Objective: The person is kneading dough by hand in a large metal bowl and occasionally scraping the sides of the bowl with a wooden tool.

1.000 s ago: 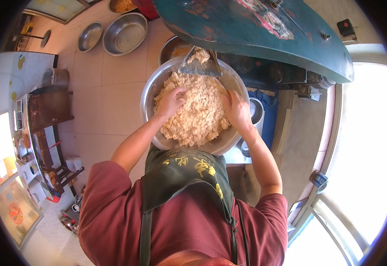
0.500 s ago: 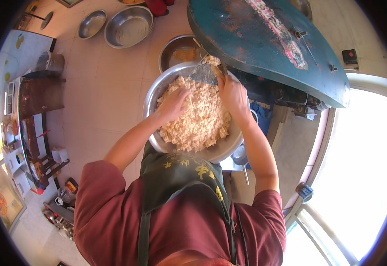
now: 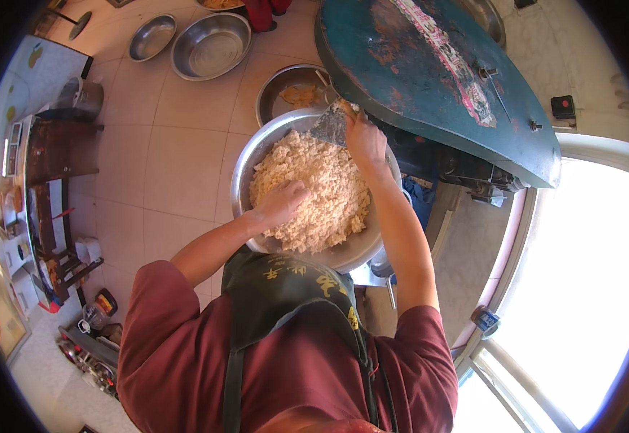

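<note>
Crumbly pale dough (image 3: 322,191) fills much of a wide metal bowl (image 3: 239,180) in front of my apron. My left hand (image 3: 283,204) rests at the left side of the dough with its fingers curled in. What those fingers hold, if anything, is hidden. At the bowl's far right rim, my right hand (image 3: 366,144) is closed around the handle of a flat scraper (image 3: 329,128). The scraper's broad blade reaches left over the far edge of the dough, with bits of dough near its handle.
Beyond the bowl, a metal basin (image 3: 267,94) holds something orange-brown. Two metal basins, one larger (image 3: 211,47) and one smaller (image 3: 152,37), stand on the tiled floor. A big green machine cover (image 3: 430,79) overhangs the far right. Wooden furniture (image 3: 58,148) stands left.
My left hand has moved down toward the near side of the dough, its fingers more curled. My right hand and the scraper have shifted slightly left. The whole view has shifted a little.
</note>
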Available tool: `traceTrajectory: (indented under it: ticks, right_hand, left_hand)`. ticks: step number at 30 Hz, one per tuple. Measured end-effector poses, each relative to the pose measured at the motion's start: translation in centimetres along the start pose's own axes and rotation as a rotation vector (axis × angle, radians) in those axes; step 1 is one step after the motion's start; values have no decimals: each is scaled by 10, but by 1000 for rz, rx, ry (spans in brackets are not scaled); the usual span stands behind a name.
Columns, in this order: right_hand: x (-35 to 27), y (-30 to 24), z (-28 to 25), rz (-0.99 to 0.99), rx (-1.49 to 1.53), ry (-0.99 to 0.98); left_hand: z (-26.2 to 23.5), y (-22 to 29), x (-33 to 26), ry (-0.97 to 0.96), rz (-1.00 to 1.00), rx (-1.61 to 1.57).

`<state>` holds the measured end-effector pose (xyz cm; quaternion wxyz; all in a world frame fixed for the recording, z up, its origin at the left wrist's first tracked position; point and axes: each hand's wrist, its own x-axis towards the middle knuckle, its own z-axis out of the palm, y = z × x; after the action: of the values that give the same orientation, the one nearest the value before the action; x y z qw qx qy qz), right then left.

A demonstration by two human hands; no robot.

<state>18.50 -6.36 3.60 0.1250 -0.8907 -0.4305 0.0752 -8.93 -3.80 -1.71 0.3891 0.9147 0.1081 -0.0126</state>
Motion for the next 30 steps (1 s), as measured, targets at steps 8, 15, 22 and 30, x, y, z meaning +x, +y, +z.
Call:
traceTrajectory:
  ticks: [8,15,22,30]
  right_hand:
    - [8,10,5,-85,-75,118]
    - [0,1,20,-88,-62,160]
    - [-15,-6,16,-241,-202,99]
    - [-33,8,-16,18,-37,-10]
  left_hand:
    - [-15,7,9,182,-171,-448]
    - [-27,12,13,56,-392,-861]
    - [-22,10,10,114,-290,-815]
    - [-51,5,29,-16,55,-75]
